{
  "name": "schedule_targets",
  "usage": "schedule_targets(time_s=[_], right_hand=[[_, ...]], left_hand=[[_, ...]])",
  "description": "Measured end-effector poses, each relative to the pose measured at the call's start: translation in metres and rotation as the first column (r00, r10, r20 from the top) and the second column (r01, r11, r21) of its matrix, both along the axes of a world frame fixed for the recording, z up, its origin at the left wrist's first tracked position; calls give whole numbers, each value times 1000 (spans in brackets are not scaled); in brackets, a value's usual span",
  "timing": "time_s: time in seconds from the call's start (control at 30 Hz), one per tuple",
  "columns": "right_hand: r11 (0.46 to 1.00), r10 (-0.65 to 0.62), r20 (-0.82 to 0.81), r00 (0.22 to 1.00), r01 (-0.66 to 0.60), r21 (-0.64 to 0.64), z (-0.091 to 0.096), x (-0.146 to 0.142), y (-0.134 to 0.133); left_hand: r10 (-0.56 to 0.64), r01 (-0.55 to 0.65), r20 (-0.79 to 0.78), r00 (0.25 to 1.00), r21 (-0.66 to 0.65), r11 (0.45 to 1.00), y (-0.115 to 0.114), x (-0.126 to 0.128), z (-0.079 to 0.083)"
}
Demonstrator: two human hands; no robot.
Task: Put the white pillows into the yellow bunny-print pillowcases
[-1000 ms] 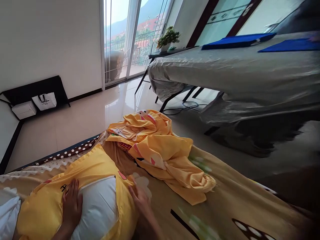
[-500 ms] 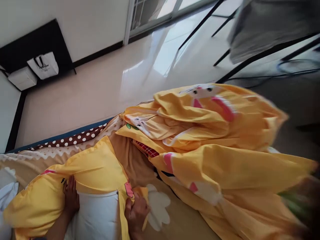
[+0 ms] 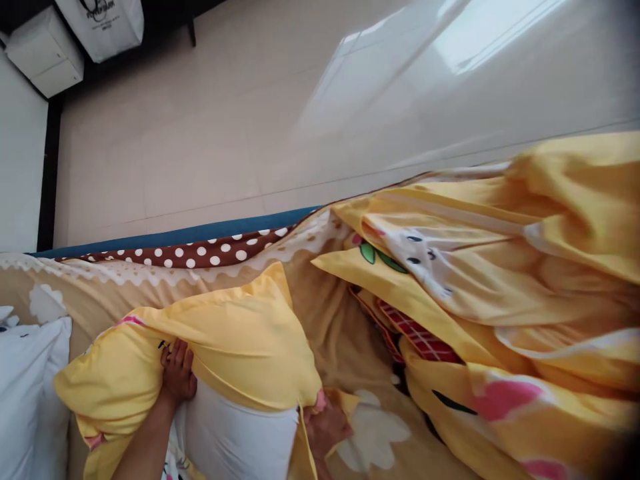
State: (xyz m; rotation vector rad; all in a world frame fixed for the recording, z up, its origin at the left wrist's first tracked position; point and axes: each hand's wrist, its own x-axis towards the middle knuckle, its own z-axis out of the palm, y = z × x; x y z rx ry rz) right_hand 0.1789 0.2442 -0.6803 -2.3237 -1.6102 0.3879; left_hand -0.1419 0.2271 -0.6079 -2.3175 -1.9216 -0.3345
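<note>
A yellow pillowcase (image 3: 240,333) with pink details covers part of a white pillow (image 3: 240,430), whose lower portion sticks out bare. My left hand (image 3: 179,372) grips the pillowcase near its middle, fingers bent over the cloth where it meets the white pillow; the thumb is hidden. At the pillowcase's right corner, my right hand (image 3: 327,427) is closed on the edge of the cloth, slightly blurred. Printed cloth shows below my left forearm.
Beneath lies a tan bedsheet (image 3: 330,320) with white flowers. A rumpled yellow quilt cover (image 3: 500,267) with cartoon prints spreads on the right. Another white pillow (image 3: 35,393) lies at left. Past the bed edge are the tiled floor (image 3: 210,147), a white box (image 3: 45,50) and a bag (image 3: 107,27).
My view has tilted down and come closer to the bed, so the chair and window are out of frame. Both hands keep their hold on the pillowcase, which has barely moved on the bed.
</note>
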Motion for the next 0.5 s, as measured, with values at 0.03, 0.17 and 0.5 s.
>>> schedule_targets(time_s=[0.03, 0.17, 0.5], right_hand=[[1000, -7, 4, 1000, 7, -29, 1, 0, 0], [994, -44, 5, 999, 45, -101, 3, -1, 5], [970, -90, -5, 996, 87, -229, 7, -1, 12]], left_hand=[[-1, 1, 11, 1000, -11, 1000, -2, 1, -1], [-2, 4, 47, 999, -46, 999, -7, 2, -5], [-18, 25, 116, 993, -64, 998, -18, 2, -17]])
